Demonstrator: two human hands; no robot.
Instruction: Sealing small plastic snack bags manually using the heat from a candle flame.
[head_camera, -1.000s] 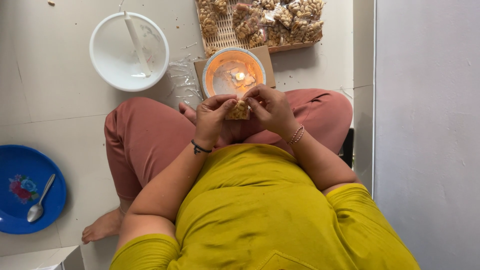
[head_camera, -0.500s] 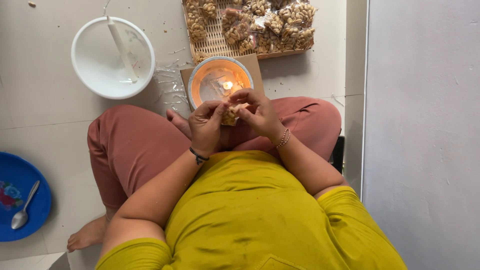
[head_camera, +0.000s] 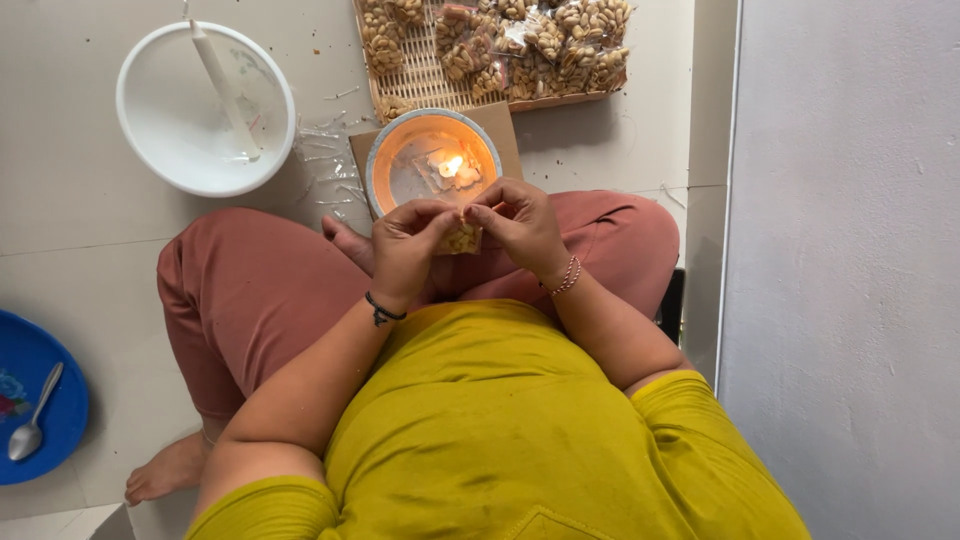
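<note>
- The person sits cross-legged on the floor (head_camera: 60, 230), and both hands meet just above the lap.
- The left hand (head_camera: 405, 245) pinches the top edge of a small clear packet of snacks (head_camera: 462, 238), thumb and fingers pressed together on it.
- The right hand (head_camera: 520, 225) grips the same top edge from the other side, fingertips closed on the plastic and almost touching those of the left.
- The packet hangs between and just below the two sets of fingertips (only its lower part shows, the rest is covered by the fingers).
- Just beyond the hands stands a round bowl (head_camera: 380, 160) with a small lit flame (head_camera: 450, 166) inside, resting on a piece of cardboard (head_camera: 505, 125).
- Farther out lies a woven tray (head_camera: 420, 75) loaded with filled packets.
- To the left of the bowl sits a white basin (head_camera: 170, 140) with a pale stick leaning in it.
- A blue plate (head_camera: 60, 420) with a spoon (head_camera: 30, 425) lies well apart, by the person's left knee.
</note>
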